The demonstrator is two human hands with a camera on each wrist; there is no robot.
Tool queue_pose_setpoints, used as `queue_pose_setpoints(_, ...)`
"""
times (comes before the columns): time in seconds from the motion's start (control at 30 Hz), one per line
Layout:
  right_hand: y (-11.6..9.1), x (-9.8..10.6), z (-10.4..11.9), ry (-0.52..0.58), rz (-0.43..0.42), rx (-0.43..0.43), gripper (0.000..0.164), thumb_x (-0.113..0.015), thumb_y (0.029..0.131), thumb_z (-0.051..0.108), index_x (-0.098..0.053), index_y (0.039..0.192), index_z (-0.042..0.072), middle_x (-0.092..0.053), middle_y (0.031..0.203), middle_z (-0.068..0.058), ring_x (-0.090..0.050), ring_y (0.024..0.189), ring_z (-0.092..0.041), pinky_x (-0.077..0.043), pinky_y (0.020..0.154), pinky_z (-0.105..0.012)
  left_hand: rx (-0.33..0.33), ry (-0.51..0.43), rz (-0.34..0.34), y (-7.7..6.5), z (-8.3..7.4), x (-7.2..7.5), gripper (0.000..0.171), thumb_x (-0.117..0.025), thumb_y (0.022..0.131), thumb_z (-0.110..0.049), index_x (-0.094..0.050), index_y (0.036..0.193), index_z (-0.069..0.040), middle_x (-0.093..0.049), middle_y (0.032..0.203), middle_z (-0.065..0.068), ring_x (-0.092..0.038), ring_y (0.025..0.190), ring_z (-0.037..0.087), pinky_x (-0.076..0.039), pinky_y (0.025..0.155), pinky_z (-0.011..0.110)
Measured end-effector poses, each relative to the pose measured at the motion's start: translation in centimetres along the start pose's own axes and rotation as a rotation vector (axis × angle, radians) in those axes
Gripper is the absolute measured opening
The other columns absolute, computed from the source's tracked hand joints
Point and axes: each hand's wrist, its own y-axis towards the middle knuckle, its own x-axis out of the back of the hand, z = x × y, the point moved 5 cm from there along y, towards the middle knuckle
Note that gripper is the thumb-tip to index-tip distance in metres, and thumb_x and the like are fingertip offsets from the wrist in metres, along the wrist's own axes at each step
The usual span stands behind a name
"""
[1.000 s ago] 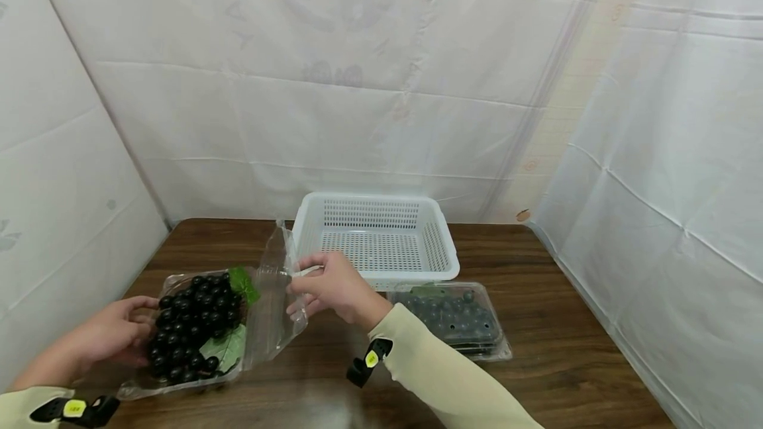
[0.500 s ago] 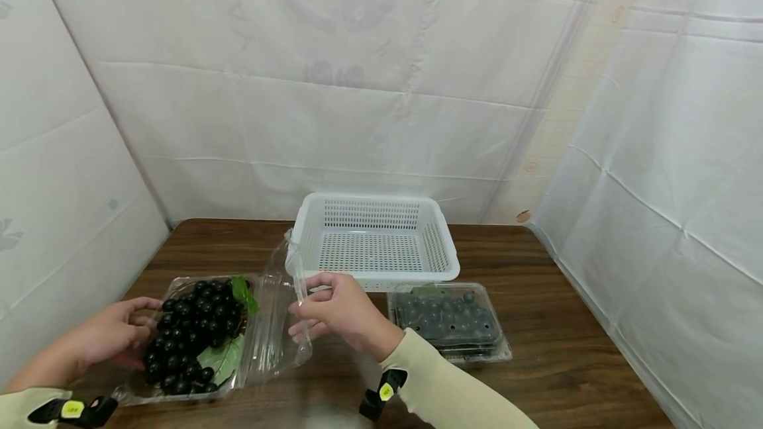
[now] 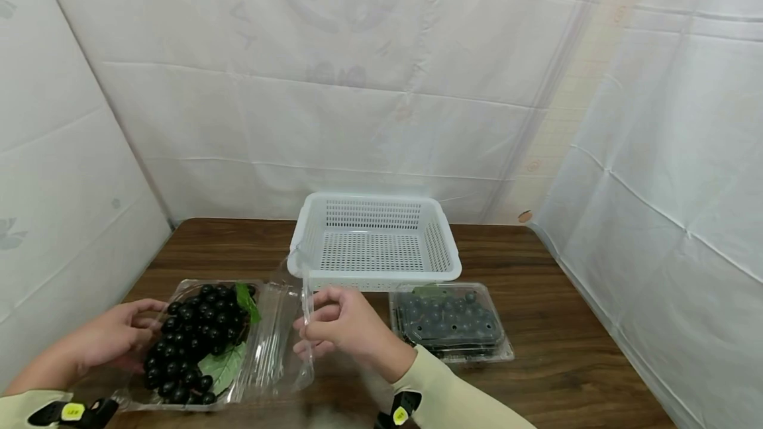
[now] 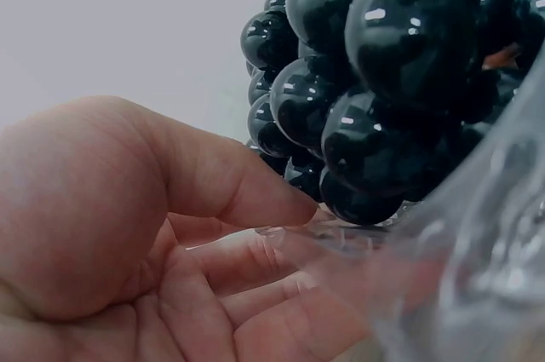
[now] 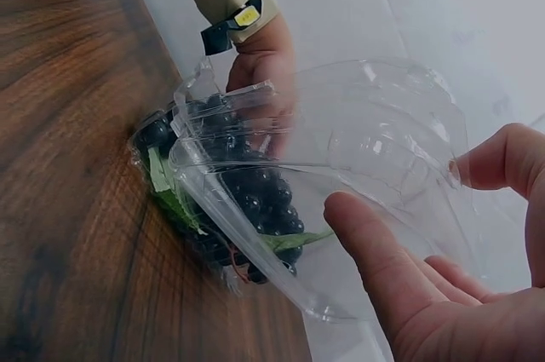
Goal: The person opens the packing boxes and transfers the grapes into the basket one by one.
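A bunch of dark grapes [image 3: 193, 333] with green leaves [image 3: 222, 369] lies in the clear plastic clamshell box at the table's left. My left hand [image 3: 116, 337] holds the box's left rim. In the left wrist view its thumb [image 4: 247, 183] lies on top of the clear edge, with fingers underneath and the grapes just above. The box's clear lid [image 3: 277, 343] leans out to the right, swung back from the grapes. My right hand [image 3: 354, 330] pinches the lid's outer edge. In the right wrist view, the lid [image 5: 383, 140] stands between that hand and the grapes.
A white slotted plastic basket [image 3: 375, 275] stands at the back middle, its near left corner close behind the lid. Right of my right hand sits a second clamshell box [image 3: 450, 323], closed, with dark grapes inside. White sheeting [image 3: 357, 118] surrounds the wooden table [image 3: 560, 343].
My right hand has moved toward me and slightly right with the lid edge, tipping the lid farther out. The box has shifted slightly nearer; my left hand has stayed on its rim.
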Motion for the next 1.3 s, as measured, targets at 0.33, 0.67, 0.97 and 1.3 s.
queue_pose_setpoints(0.33, -1.4, 1.0, -1.0, 0.042, -0.044, -0.037, 0.041, -0.068, 0.083, -0.007, -0.054, 0.121, -0.007, -0.073, 0.111, -0.029, -0.077, 0.076, -0.029, -0.065, 0.071, -0.041, 0.008, -0.01, -0.008, 0.1, 0.1, -0.3, 0.06, -0.047, 0.094, 0.005, -0.018, 0.145, 0.02, -0.065, 0.116, 0.021, -0.059, 0.08, 0.02, -0.062, 0.066, 0.05)
queue_pose_setpoints(0.67, -2.5, 2.3, -2.0, 0.07, -0.051, -0.035, 0.042, -0.065, 0.083, -0.008, -0.052, 0.123, -0.011, -0.071, 0.114, -0.032, -0.076, 0.072, -0.027, -0.065, 0.071, -0.042, -0.007, -0.053, 0.051, -0.1, -0.4, -1.2, 0.061, -0.048, 0.094, 0.006, -0.016, 0.143, 0.022, -0.064, 0.116, 0.016, -0.064, 0.09, 0.024, -0.062, 0.067, 0.051)
queue_pose_setpoints(0.97, -3.6, 3.1, -3.1, 0.098, -0.043, -0.072, 0.039, -0.065, 0.084, -0.007, -0.054, 0.122, -0.006, -0.073, 0.112, -0.029, -0.077, 0.075, -0.026, -0.065, 0.073, -0.043, 0.008, -0.07, 0.083, -0.2, -0.3, -1.7, 0.06, -0.047, 0.093, 0.007, -0.018, 0.144, 0.019, -0.061, 0.115, 0.015, -0.061, 0.09, 0.026, -0.061, 0.067, 0.052)
queue_pose_setpoints(1.3, -4.4, 4.7, -4.1, 0.101, -0.097, -0.13, 0.045, -0.065, 0.088, -0.004, -0.052, 0.131, -0.009, -0.072, 0.112, -0.03, -0.076, 0.076, -0.023, -0.065, 0.076, -0.044, 0.033, -0.056, 0.07, -0.2, -0.7, -2.1, 0.058, -0.046, 0.094, 0.008, -0.02, 0.145, 0.017, -0.058, 0.112, 0.014, -0.055, 0.086, 0.025, -0.06, 0.067, 0.051)
